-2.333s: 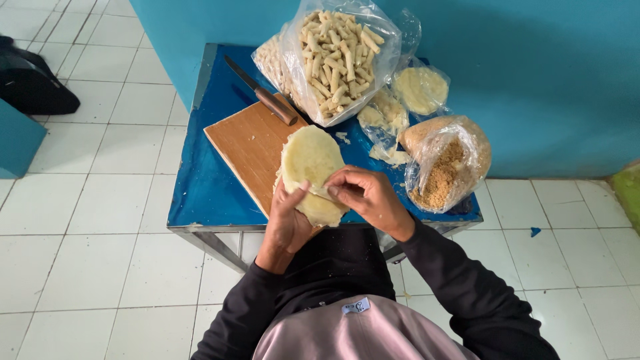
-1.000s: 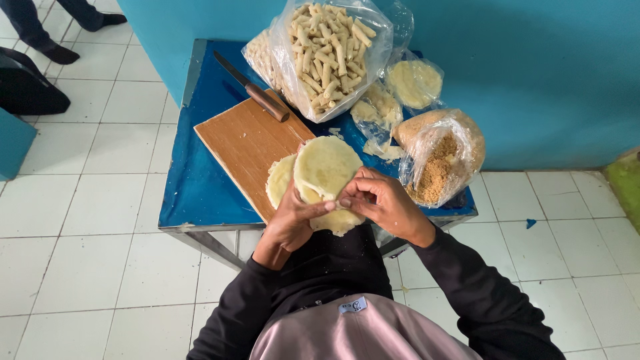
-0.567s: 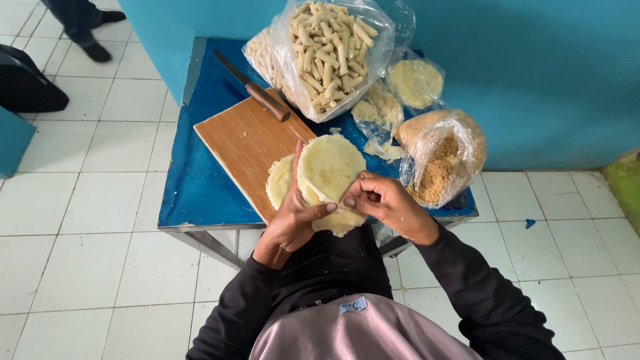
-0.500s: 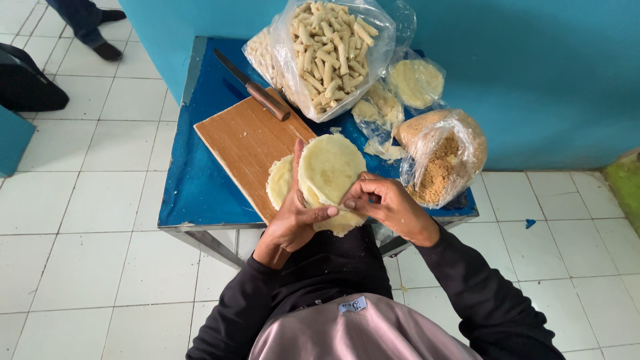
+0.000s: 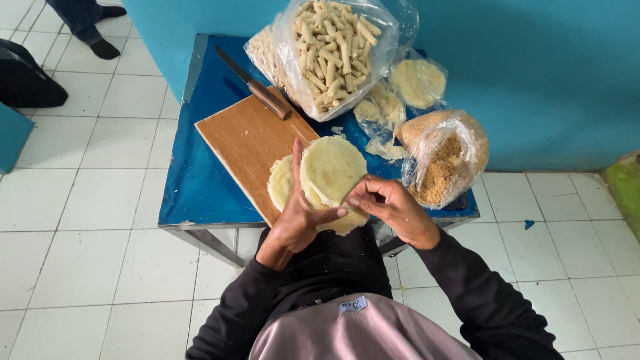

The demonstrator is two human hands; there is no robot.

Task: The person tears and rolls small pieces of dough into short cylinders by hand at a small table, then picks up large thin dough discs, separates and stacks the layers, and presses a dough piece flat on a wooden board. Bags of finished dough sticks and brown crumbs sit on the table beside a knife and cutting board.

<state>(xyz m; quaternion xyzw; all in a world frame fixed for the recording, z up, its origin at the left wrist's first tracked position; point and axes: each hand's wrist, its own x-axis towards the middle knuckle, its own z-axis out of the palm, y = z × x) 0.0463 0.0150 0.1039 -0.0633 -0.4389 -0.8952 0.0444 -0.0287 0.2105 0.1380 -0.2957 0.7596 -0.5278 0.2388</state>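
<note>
A pale round dough wrapper (image 5: pixel 331 169) stands tilted above the near edge of a wooden board (image 5: pixel 250 142). My left hand (image 5: pixel 297 217) grips it from the left, index finger up along its rim. My right hand (image 5: pixel 388 205) pinches its lower right edge with thumb and fingers. Under them lies a stack of more round wrappers (image 5: pixel 283 181), partly hidden by my hands.
The board rests on a small blue table (image 5: pixel 193 180) against a blue wall. A brown-handled knife (image 5: pixel 255 84) lies at the board's far edge. Behind are a bag of pale rolled sticks (image 5: pixel 333 50), bags of wrappers (image 5: pixel 417 81) and a bag of crumbs (image 5: pixel 443 160). A person's foot (image 5: pixel 100 45) stands far left.
The top wrapper has been lifted off the stack and tilted up between both hands. My view shifted slightly; the person's feet at far left moved.
</note>
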